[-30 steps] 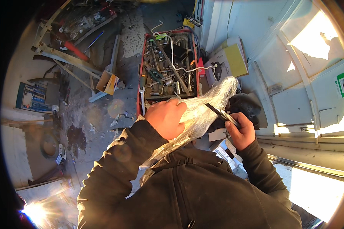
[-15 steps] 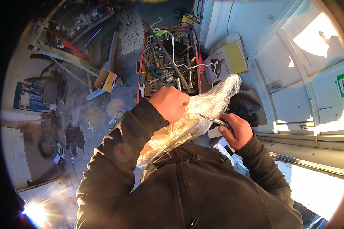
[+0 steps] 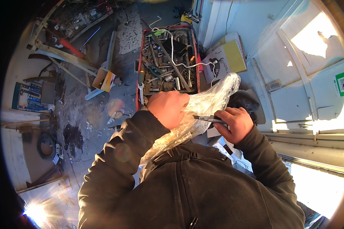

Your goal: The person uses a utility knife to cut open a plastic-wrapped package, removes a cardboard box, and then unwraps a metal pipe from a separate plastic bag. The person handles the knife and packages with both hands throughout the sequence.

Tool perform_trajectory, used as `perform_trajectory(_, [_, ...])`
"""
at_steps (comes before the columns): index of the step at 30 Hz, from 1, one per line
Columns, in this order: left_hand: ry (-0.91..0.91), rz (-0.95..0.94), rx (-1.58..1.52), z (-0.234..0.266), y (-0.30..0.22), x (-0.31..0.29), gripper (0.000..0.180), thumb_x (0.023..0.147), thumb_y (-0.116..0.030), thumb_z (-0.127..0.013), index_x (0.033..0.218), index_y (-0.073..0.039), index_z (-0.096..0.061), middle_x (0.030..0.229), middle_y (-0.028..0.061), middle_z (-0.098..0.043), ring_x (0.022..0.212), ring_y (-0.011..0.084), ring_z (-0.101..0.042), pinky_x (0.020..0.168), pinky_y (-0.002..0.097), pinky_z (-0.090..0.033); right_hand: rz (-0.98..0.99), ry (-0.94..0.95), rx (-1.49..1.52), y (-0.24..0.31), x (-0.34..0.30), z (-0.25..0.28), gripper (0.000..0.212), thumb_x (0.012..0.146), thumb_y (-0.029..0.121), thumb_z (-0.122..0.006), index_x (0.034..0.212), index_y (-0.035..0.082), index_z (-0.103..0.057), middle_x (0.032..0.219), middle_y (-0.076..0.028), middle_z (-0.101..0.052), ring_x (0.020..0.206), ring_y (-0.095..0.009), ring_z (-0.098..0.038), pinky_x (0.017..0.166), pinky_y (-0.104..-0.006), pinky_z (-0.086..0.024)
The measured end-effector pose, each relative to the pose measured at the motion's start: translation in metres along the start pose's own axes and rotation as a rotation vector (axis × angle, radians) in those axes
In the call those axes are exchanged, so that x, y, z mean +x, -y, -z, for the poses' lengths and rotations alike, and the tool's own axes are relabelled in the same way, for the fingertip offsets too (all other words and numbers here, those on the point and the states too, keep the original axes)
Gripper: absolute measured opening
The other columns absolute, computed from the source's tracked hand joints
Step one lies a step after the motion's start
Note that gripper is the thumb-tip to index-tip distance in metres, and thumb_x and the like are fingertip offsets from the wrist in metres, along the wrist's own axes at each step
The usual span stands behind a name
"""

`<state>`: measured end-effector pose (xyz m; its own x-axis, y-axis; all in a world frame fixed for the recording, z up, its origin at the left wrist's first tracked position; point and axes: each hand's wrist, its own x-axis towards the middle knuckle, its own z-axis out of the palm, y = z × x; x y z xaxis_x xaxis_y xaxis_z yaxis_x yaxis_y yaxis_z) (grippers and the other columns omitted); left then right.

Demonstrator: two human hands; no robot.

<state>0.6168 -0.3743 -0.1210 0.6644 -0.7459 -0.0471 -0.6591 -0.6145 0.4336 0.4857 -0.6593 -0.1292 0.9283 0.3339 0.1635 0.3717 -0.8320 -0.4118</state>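
Note:
A long bundle in clear plastic wrap (image 3: 210, 100) lies slantwise in front of my chest, its narrow end pointing to the far right. My left hand (image 3: 167, 108) is closed on a fold of the wrap at the bundle's left side. In my right hand (image 3: 235, 123) is a grey utility knife (image 3: 207, 118), its blade pointing left over the wrap towards my left hand. The fingers of the right hand curl round the knife's handle. What the wrap contains cannot be made out.
Beyond my hands stands a red-edged tool tray (image 3: 138, 86) full of sockets and wrenches, with a white cable (image 3: 173, 49) across it. A small open cardboard box (image 3: 104, 79) and metal beams lie to the left. At right are a folder (image 3: 233, 57) and a white panelled wall (image 3: 290, 84).
My right hand has turned the knife flatter and a little left, so more of its body shows. The left hand has shifted slightly nearer me, still gripping the wrap.

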Motion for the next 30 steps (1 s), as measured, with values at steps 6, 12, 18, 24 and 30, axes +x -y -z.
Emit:
perform_trajectory(6, [-0.181,-0.05,-0.011,0.0,-0.015,-0.023,0.034,0.087,-0.007,-0.075,0.12,-0.008,-0.066,0.112,0.0136,-0.069,0.108,0.043,-0.069,0.09,0.057,-0.057,0.029,-0.003,0.078,-0.004,-0.005,0.0,0.03,0.092,0.029,-0.084,0.113,0.009,-0.077,0.091,-0.01,-0.072,0.084,-0.035,-0.072,0.075,-0.0473,-0.051])
perform_trajectory(12, [-0.078,-0.117,0.147,-0.008,-0.02,0.001,0.012,0.093,-0.01,-0.073,0.104,-0.006,-0.07,0.106,0.0146,-0.07,0.104,0.0409,-0.072,0.084,0.055,-0.059,0.006,-0.076,0.0,-0.005,-0.007,-0.001,0.032,0.091,0.029,-0.085,0.114,0.009,-0.076,0.09,-0.009,-0.071,0.083,-0.034,-0.072,0.074,-0.0465,-0.05])
perform_trajectory(18, [-0.063,-0.198,0.171,-0.021,-0.006,0.012,0.012,0.095,-0.017,-0.07,0.096,-0.006,-0.068,0.091,0.0163,-0.069,0.086,0.0447,-0.073,0.077,0.0575,-0.059,0.0,-0.084,-0.068,-0.003,-0.007,-0.004,0.032,0.092,0.03,-0.085,0.115,0.011,-0.076,0.09,-0.008,-0.07,0.082,-0.033,-0.071,0.074,-0.0466,-0.05])
perform_trajectory(24, [-0.196,-0.19,0.158,-0.034,-0.005,0.005,0.009,0.093,-0.013,-0.069,0.099,-0.007,-0.067,0.091,0.0143,-0.071,0.089,0.0402,-0.076,0.078,0.0531,-0.061,0.041,-0.069,-0.161,-0.012,-0.001,-0.001,0.034,0.092,0.031,-0.085,0.119,0.013,-0.076,0.091,-0.007,-0.068,0.084,-0.032,-0.07,0.076,-0.0466,-0.049])
perform_trajectory(30, [-0.349,-0.201,0.068,-0.041,-0.005,0.003,0.013,0.095,-0.012,-0.069,0.094,-0.006,-0.058,0.085,0.0165,-0.066,0.084,0.0434,-0.07,0.076,0.0541,-0.057,0.101,-0.049,-0.228,-0.033,0.002,0.008,0.036,0.092,0.032,-0.085,0.122,0.014,-0.077,0.091,-0.007,-0.068,0.083,-0.03,-0.071,0.075,-0.0464,-0.049])
